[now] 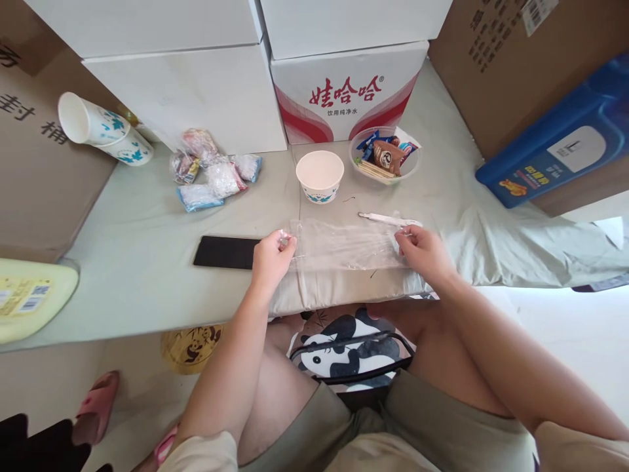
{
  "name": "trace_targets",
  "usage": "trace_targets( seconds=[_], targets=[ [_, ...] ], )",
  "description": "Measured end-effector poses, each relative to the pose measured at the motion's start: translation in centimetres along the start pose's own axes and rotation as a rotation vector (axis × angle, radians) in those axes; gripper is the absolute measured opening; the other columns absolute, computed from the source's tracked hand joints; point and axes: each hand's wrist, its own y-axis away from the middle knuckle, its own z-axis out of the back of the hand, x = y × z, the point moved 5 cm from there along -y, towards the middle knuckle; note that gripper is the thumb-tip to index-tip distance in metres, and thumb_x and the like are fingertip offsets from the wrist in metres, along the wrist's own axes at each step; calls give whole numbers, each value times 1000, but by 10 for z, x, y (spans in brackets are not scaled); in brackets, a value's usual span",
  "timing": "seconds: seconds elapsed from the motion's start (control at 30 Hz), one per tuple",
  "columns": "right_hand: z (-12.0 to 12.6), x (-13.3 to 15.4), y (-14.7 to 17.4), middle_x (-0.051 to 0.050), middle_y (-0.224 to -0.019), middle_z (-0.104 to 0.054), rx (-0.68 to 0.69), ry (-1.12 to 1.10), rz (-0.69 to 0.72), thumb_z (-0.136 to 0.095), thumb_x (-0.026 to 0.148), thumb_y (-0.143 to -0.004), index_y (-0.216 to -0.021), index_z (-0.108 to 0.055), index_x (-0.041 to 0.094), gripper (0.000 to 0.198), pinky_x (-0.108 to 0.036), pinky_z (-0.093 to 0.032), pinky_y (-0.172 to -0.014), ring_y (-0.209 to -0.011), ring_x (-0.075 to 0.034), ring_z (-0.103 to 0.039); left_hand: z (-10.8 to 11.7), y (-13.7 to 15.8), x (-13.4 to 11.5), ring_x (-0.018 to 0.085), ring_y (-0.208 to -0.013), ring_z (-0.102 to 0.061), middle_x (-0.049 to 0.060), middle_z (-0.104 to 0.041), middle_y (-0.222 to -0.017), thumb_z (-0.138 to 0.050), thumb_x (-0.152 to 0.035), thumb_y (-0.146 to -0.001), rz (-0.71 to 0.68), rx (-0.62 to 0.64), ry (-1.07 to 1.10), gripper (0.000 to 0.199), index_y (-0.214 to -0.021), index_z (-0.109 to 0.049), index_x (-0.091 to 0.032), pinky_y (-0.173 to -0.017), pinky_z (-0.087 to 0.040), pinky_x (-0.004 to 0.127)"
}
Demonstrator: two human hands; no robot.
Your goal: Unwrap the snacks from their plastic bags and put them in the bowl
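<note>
A clear plastic bag point(344, 246) is stretched flat between my two hands, just above the cloth-covered surface. My left hand point(274, 259) pinches its left end, close to a black phone point(226, 252) lying on the cloth. At the other end my right hand point(423, 252) pinches the plastic with closed fingertips. A white utility knife point(388, 219) lies just beyond the right hand. Behind the bag stands a paper bowl point(320, 177) with a blue leaf print. Beside it a clear plastic bowl point(411, 167) holds wrapped snacks and thin wooden sticks.
Several small plastic-wrapped packets point(216, 177) lie at the back left, near stacked paper cups point(105, 128) lying tilted. White cartons point(187, 98) line the back. A blue bottle point(545, 144) is at right, a pale yellow bottle point(34, 298) at left. Another person's pink sandal point(101, 400) shows below.
</note>
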Motion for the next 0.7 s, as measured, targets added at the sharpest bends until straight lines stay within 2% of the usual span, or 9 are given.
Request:
trace_targets(
  seconds=[0.1, 0.2, 0.27, 0.37, 0.43, 0.53, 0.6, 0.67, 0.7],
  targets=[
    [2, -2, 3, 1, -60, -64, 25, 222, 25, -53, 35, -83, -85, -62, 22, 16, -28, -36, -54, -52, -16, -54, -5, 0, -2, 12, -50, -45, -6, -48, -52, -64, -37, -82, -45, -5, -12, 16, -80, -66, -21, -55, -33, 25],
    [3, -5, 7, 0, -63, -68, 37, 285, 31, -50, 31, -84, -87, -61, 23, 14, -29, -38, -58, -55, -17, -59, -16, -2, -2, 12, -55, -54, -4, -58, -62, -61, -37, -85, -43, 54, 225, 17, -89, -64, -21, -57, -41, 23],
    [2, -6, 8, 0, -63, -68, 47, 317, 18, -49, 30, -85, -88, -60, 23, 14, -29, -38, -59, -56, -18, -59, -23, -5, -3, 13, -54, -57, -3, -61, -65, -54, -36, -91, -40, 95, 302, 19, -97, -63, -21, -57, -43, 24],
    [0, -8, 8, 0, -62, -67, 59, 421, 14, -48, 31, -87, -92, -61, 24, 16, -30, -38, -60, -61, -21, -60, -25, -9, -7, 16, -56, -59, -2, -60, -62, -50, -32, -94, -84, 39, 63, 19, -99, -66, -22, -61, -44, 26],
    [-1, -7, 8, -2, -65, -67, 42, 513, 37, -47, 33, -88, -101, -62, 25, 21, -32, -40, -62, -65, -24, -61, -24, -12, -10, 21, -68, -64, 3, -65, -68, -53, -30, -93, -103, -21, -153, 19, -100, -69, -22, -69, -47, 31],
    [-3, -5, 11, -8, -89, -70, -54, 623, 92, -49, 36, -88, -126, -58, 23, 41, -38, -47, -68, -79, -29, -65, -26, -15, -13, 29, -92, -68, 12, -71, -96, -59, -24, -89, -148, -89, -327, 26, -112, -69, -21, -80, -50, 39],
    [-5, -1, 17, -15, -113, -65, -121, 659, 193, -51, 34, -87, -139, -52, 21, 54, -45, -52, -78, -97, -34, -65, -28, -16, -16, 33, -108, -65, 16, -69, -115, -62, -18, -85, -230, -130, -363, 37, -121, -67, -21, -89, -51, 43],
    [-11, 3, 26, -19, -130, -56, -122, 684, 359, -53, 27, -84, -145, -48, 22, 62, -54, -50, -93, -117, -39, -59, -32, -17, -16, 33, -115, -62, 16, -68, -120, -60, -12, -82, -290, -124, -353, 42, -123, -65, -22, -94, -50, 46],
    [-15, 4, 32, -19, -136, -52, -78, 698, 450, -54, 23, -81, -147, -47, 24, 66, -58, -47, -100, -125, -41, -54, -34, -19, -15, 32, -113, -63, 14, -70, -116, -59, -9, -82, -300, -99, -333, 43, -122, -65, -22, -96, -50, 46]
  ],
)
